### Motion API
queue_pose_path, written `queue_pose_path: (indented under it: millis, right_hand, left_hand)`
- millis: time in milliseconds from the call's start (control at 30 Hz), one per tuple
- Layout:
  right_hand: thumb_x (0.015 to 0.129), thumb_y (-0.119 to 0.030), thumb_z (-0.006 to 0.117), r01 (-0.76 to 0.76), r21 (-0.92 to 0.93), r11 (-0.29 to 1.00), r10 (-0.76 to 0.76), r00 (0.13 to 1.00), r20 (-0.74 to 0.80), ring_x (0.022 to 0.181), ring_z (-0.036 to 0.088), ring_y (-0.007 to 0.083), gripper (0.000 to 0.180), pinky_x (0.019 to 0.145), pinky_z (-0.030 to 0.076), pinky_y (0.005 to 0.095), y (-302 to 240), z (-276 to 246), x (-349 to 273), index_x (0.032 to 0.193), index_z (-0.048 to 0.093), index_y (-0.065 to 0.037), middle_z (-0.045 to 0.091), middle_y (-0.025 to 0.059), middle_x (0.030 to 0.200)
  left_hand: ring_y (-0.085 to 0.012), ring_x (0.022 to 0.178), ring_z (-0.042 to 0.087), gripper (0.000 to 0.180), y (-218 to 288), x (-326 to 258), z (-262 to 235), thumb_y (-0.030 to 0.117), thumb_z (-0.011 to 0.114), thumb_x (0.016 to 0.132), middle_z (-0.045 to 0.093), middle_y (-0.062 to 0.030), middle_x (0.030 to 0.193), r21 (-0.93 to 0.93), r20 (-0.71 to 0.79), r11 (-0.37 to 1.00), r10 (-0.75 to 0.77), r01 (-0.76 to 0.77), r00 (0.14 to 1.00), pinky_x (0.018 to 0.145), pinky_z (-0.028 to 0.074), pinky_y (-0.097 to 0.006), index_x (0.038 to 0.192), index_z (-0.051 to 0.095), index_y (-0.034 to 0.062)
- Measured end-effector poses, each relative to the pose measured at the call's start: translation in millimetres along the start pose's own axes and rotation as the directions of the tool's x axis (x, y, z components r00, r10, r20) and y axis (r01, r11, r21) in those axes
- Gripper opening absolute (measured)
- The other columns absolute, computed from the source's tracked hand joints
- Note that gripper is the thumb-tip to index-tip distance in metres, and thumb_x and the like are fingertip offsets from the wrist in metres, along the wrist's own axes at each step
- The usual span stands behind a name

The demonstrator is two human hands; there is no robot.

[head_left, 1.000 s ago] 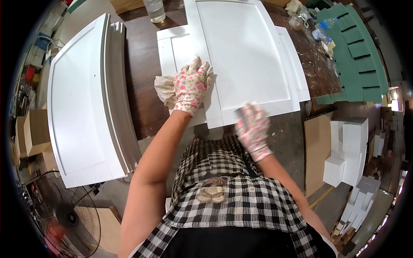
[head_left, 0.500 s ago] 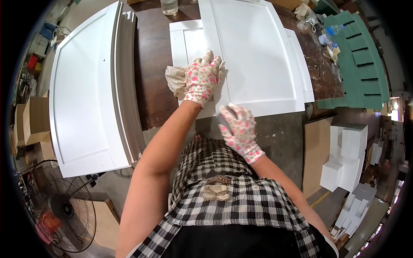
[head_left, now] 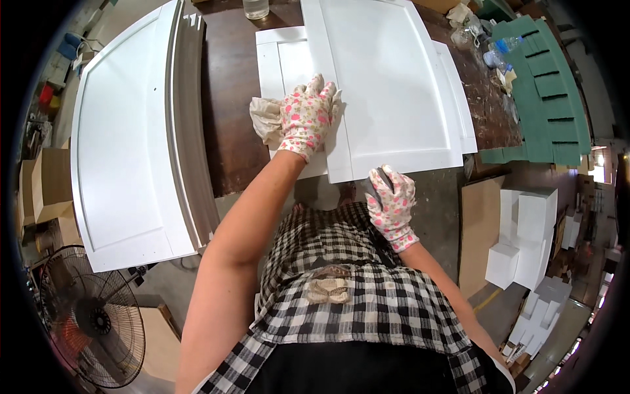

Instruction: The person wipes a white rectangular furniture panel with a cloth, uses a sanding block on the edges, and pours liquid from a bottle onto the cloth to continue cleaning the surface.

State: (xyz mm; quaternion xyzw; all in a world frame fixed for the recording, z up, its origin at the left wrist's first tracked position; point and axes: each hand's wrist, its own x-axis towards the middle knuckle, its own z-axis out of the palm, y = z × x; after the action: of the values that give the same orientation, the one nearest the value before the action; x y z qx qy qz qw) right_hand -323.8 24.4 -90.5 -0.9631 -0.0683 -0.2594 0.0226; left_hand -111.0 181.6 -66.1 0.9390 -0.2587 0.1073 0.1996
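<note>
My left hand [head_left: 306,117], in a white glove with pink flowers, lies over a crumpled pale rag [head_left: 265,120] that bulges out beside the palm. Its fingers point away from me and rest along the left edge of a white framed cabinet door panel [head_left: 387,79]. Wearing a matching glove, my right hand [head_left: 392,200] closes around a dark grey sanding block [head_left: 377,182] at the panel's near edge. Most of the block is hidden by the fingers. Under the top panel, other white panels [head_left: 268,59] stick out left and right.
A tall stack of white panels [head_left: 125,138] stands at left on the brown table [head_left: 230,85]. A glass jar [head_left: 256,8] sits at the back, plastic bottles [head_left: 495,60] at right beside green slotted pieces [head_left: 545,92]. A floor fan [head_left: 98,318] is at lower left, white boxes [head_left: 525,223] at lower right.
My right hand has moved right along the near edge of the panel with the sanding block. My left hand keeps its place on the rag and panel.
</note>
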Motion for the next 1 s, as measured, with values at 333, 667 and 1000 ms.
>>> queue_pose_path:
  millis: [333, 667, 1000]
  right_hand:
    - [0.078, -0.023, 0.065, 0.201, 0.073, 0.977, -0.202, 0.979, 0.016, 0.107, 0.048, 0.023, 0.05, 0.091, 0.037, 0.0415, -50, 17, 24, 0.128, 0.059, -0.024, 0.052, 0.0034, 0.126]
    - [0.081, -0.019, 0.066, -0.264, -0.111, 0.958, 0.247, 0.958, -0.149, 0.115, 0.045, 0.0322, 0.051, 0.098, 0.039, 0.0465, 131, -22, -38, 0.131, 0.053, -0.017, 0.047, 0.0099, 0.13]
    - [0.085, -0.022, 0.066, -0.541, -0.042, 0.84, 0.512, 0.816, -0.268, 0.114, 0.051, 0.0304, 0.046, 0.099, 0.04, 0.0447, 345, -36, -47, 0.13, 0.057, -0.014, 0.055, 0.0108, 0.123]
  left_hand:
    - [-0.0302, 0.117, 0.053, 0.041, -3, -1, 6, 0.032, 0.055, 0.09, 0.049, -0.0081, 0.14, 0.017, -0.038, 1.0, 0.022, -0.021, 0.999, 0.095, 0.044, -0.044, 0.129, 0.058, 0.0196]
    - [-0.0333, 0.116, 0.053, 0.042, 3, 0, 11, 0.024, 0.059, 0.086, 0.05, -0.0103, 0.139, 0.011, -0.076, 0.999, 0.044, -0.043, 0.996, 0.095, 0.043, -0.046, 0.128, 0.059, 0.0162]
    - [-0.029, 0.112, 0.058, 0.03, -1, -3, 15, 0.024, 0.058, 0.09, 0.059, -0.0083, 0.13, 0.091, -0.19, 0.996, 0.039, -0.022, 0.981, 0.092, 0.048, -0.039, 0.118, 0.066, 0.0169]
